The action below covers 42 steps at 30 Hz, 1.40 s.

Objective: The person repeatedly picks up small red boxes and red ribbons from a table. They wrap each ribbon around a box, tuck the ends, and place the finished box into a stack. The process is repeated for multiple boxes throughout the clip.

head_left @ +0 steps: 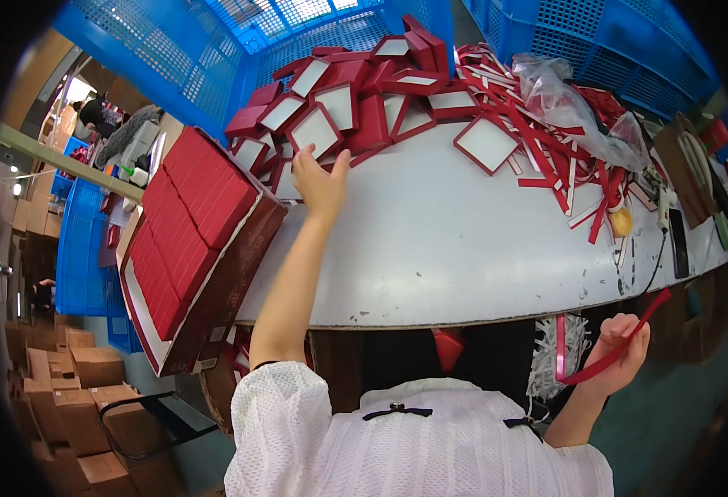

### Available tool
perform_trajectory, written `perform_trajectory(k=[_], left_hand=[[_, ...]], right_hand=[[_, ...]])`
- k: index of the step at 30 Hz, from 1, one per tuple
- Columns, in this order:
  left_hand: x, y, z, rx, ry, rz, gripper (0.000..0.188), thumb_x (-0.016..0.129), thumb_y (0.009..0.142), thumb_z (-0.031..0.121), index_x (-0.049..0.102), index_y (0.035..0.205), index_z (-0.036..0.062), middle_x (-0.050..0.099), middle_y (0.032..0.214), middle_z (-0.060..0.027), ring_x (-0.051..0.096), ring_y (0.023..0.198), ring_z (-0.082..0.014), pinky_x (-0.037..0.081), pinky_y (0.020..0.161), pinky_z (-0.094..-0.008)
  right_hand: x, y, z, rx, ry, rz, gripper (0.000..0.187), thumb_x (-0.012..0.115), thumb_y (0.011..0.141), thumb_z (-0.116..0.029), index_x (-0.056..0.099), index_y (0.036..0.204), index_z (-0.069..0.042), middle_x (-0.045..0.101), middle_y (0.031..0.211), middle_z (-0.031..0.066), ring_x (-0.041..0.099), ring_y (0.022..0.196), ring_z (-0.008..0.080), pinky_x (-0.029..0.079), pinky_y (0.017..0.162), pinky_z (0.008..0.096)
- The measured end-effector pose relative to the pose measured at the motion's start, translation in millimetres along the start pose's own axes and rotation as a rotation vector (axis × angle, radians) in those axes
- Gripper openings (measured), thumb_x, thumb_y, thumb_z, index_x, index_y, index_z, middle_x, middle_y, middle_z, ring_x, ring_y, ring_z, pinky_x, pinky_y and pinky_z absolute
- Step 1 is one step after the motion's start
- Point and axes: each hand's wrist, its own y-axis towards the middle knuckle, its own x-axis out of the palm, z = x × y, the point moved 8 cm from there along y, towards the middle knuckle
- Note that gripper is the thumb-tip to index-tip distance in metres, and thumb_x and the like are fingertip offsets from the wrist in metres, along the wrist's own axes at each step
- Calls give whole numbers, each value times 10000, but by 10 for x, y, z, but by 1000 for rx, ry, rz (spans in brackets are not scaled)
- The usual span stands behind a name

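Picking up the white-faced red box [315, 131] looks like the step; it sits on the near side of the pile [370, 120], toward the far left corner of the worktop [438, 240]. Left hand [321, 189] spread right by it, contact unclear. Best grip opposite red sides, off the white face, and lift slowly so neighbouring boxes don't slide. Right hand [617, 371], off the near right edge, pinches a red strip [579, 375]; avoid creasing it.

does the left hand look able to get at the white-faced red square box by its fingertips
Probably yes: the left hand looks empty, its fingertips beside the white-faced red square box, and nothing else seems to cover it.
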Motion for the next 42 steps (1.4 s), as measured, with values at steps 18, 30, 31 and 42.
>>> perform_trajectory(k=[18, 30, 31, 42], left_hand=[[-265, -1002, 1352, -1154, -1965, -431, 273, 336, 859, 199, 525, 950, 25, 558, 1052, -96, 515, 982, -224, 393, 856, -374], [-694, -1698, 1947, -156, -1370, -519, 488, 705, 703, 198, 496, 1105, 18, 519, 1095, -98, 538, 947, -187, 422, 824, -327], [-731, -1675, 1966, -106, -1296, -498, 422, 666, 737, 177, 501, 1084, 2, 527, 1070, -100, 548, 919, -188, 438, 793, -314], [-573, -1654, 1858, -671, -1477, -668, 277, 330, 932, 216, 402, 1077, -9, 554, 984, -155, 599, 859, -261, 518, 736, -392]], right_hand=[[826, -341, 871, 640, -107, -316, 161, 402, 897, -109, 504, 872, 13, 582, 740, 81, 555, 564, 101, 455, 550, 212], [873, -378, 919, 552, 116, 38, 215, 570, 798, -49, 413, 940, -17, 558, 795, 83, 555, 558, 100, 475, 473, 210], [921, -438, 934, 535, 153, -3, 208, 558, 811, -57, 407, 949, -18, 554, 818, 80, 563, 598, 102, 483, 510, 217], [1178, -455, 469, 357, -268, -781, 180, 540, 805, -68, 505, 638, -9, 504, 600, 39, 438, 520, 96, 332, 473, 238]])
